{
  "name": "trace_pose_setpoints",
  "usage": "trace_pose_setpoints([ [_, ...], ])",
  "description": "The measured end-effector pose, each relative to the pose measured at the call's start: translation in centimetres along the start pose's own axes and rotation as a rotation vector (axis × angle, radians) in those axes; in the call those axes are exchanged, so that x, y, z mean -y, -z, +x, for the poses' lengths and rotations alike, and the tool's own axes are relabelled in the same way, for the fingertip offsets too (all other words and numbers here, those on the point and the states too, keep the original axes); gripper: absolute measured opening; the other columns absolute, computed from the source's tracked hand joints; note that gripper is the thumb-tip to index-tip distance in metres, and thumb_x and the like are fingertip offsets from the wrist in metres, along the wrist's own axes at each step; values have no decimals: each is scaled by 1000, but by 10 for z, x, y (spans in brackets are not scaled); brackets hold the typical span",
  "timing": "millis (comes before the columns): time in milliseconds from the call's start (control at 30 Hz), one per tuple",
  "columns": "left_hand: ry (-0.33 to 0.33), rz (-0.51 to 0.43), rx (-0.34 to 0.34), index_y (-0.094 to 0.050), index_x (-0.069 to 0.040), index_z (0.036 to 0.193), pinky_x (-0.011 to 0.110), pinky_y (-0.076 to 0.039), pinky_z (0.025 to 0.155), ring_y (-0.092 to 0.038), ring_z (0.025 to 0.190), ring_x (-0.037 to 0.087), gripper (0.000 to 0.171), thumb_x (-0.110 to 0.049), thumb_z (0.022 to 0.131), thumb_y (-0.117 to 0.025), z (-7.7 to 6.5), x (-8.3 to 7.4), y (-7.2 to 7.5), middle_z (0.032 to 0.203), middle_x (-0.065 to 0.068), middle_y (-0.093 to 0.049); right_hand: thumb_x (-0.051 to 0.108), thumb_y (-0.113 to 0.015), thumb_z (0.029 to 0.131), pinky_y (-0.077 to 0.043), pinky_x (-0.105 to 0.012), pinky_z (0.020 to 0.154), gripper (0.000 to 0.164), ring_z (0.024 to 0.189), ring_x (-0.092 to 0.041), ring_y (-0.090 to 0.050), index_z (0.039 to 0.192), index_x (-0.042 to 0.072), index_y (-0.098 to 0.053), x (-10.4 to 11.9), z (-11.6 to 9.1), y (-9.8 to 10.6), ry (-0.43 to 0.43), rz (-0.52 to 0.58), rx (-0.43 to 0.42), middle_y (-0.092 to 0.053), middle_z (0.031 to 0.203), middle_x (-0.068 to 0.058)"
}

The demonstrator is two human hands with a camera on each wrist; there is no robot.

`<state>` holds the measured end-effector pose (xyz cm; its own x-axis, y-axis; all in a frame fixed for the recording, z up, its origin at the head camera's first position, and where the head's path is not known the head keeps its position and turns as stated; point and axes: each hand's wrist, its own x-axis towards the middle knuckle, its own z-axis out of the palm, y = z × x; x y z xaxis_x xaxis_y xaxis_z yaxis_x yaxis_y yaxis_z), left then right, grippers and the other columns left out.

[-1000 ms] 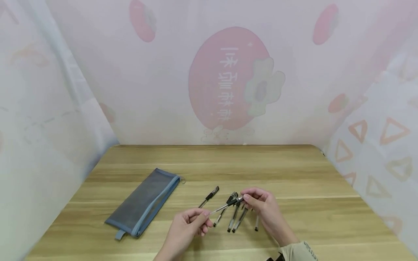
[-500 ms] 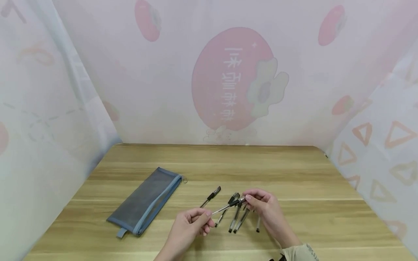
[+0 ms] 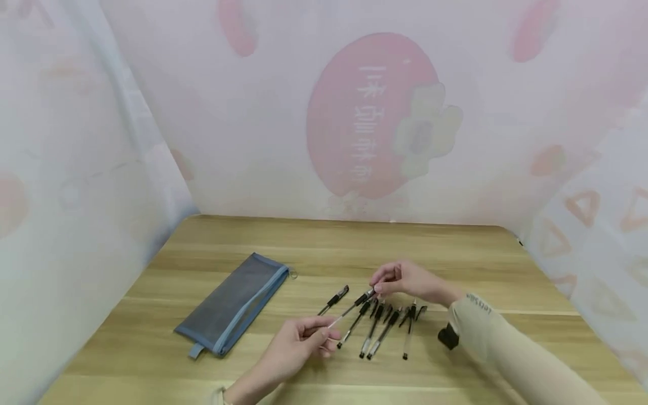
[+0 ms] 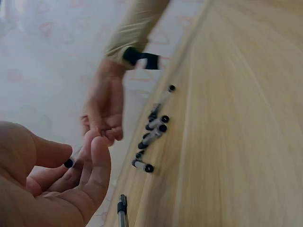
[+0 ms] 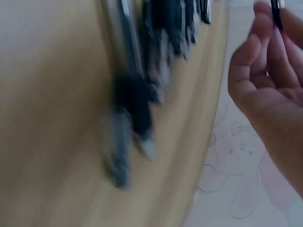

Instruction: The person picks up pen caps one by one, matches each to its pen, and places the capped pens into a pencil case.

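A pen (image 3: pixel 349 309) with a black grip slants between both hands, held off the table. My left hand (image 3: pixel 298 344) pinches its lower end between thumb and fingers; in the left wrist view the black end plug (image 4: pixel 69 163) shows beside the thumb. The right hand (image 3: pixel 406 280) pinches the upper end, its fingertips partly hiding it. In the right wrist view, the dark end (image 5: pixel 277 16) shows between the fingers. Below lie several similar pens, including one at the far right (image 3: pixel 408 332) and one behind the left hand (image 3: pixel 335 298).
A blue-grey mesh pencil case (image 3: pixel 228 301) lies left of the hands, its zip side facing the pens. A black wrist strap piece (image 3: pixel 448 336) hangs below the right sleeve (image 3: pixel 481 320). Printed cloth (image 3: pixel 253 140) surrounds the wooden table (image 3: pixel 243 230).
My right hand has lifted and turned, its forearm now coming in from the right. The held pen tilts more steeply. The pens under that hand are uncovered, and the head view has shifted a little.
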<state>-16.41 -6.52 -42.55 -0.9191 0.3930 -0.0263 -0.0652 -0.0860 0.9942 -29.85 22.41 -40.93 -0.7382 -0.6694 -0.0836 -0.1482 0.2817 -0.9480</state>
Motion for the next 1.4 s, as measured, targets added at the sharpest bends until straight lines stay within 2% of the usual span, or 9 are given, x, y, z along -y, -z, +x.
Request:
trace_pose_setpoints([
  [133, 2, 59, 49, -54, 15, 128, 33, -58, 76, -67, 91, 37, 34, -3, 100, -57, 1, 0, 6, 108, 23, -68, 9, -72, 90, -53, -55, 84, 24, 93, -52, -60, 108, -6, -67, 5, 7, 15, 27, -100, 132, -69, 99, -23],
  [300, 12, 151, -6, -66, 12, 114, 32, -59, 70, -70, 82, 33, 26, -6, 95, -65, 0, 3, 12, 95, 20, -72, 9, -76, 87, -55, -48, 73, 12, 85, -43, -64, 98, 5, -73, 3, 9, 18, 26, -222, 190, -71, 93, -14],
  [433, 26, 213, -52, -70, 10, 106, 31, -59, 63, -70, 73, 29, 22, -9, 93, -68, 0, 4, 14, 84, 17, -71, 8, -76, 87, -56, -41, 73, 13, 84, -36, -65, 99, 4, -73, -2, 15, 15, 25, -247, 185, -71, 93, -9],
  [600, 52, 255, -83, -67, 13, 109, 30, -59, 62, -70, 73, 26, 21, -2, 95, -64, 2, 5, 16, 83, 15, -71, 10, -75, 87, -56, -39, 73, 17, 86, -41, -63, 101, 1, -73, -5, 26, 13, 51, -241, 131, -71, 95, -13],
  [700, 49, 286, -99, -67, 14, 109, 30, -59, 61, -70, 71, 25, 21, -1, 95, -64, 4, 6, 17, 82, 14, -71, 11, -76, 87, -56, -39, 73, 15, 85, -41, -64, 100, 5, -74, -8, 33, 12, 45, -266, 118, -71, 94, -13],
  [833, 39, 353, -132, -73, 8, 100, 31, -59, 56, -68, 61, 23, 17, -6, 91, -70, 6, 9, 19, 73, 12, -70, 12, -77, 86, -56, -37, 70, 13, 83, -34, -66, 99, 10, -76, -16, 42, 10, 29, -305, 128, -73, 92, -6],
  [967, 53, 390, -161, -76, 5, 95, 32, -59, 53, -68, 57, 22, 14, -7, 88, -74, 7, 10, 21, 66, 10, -69, 9, -78, 84, -56, -34, 67, 13, 81, -28, -68, 97, 9, -77, -23, 49, 6, 23, -309, 137, -73, 90, -2],
  [1200, 70, 380, -141, -76, 6, 91, 34, -59, 52, -68, 56, 24, 8, 0, 86, -73, 7, 14, 24, 69, 11, -69, 1, -77, 83, -57, -31, 73, 13, 81, -24, -69, 95, 5, -77, -28, 53, -1, 41, -308, 163, -74, 90, -4],
  [1400, 34, 453, -88, -72, 3, 79, 32, -57, 48, -65, 49, 19, 5, 3, 83, -72, 13, 17, 22, 63, 9, -67, -1, -77, 82, -57, -31, 73, 14, 80, -24, -68, 96, 2, -76, -30, 50, -2, 67, -311, 151, -73, 90, -7],
])
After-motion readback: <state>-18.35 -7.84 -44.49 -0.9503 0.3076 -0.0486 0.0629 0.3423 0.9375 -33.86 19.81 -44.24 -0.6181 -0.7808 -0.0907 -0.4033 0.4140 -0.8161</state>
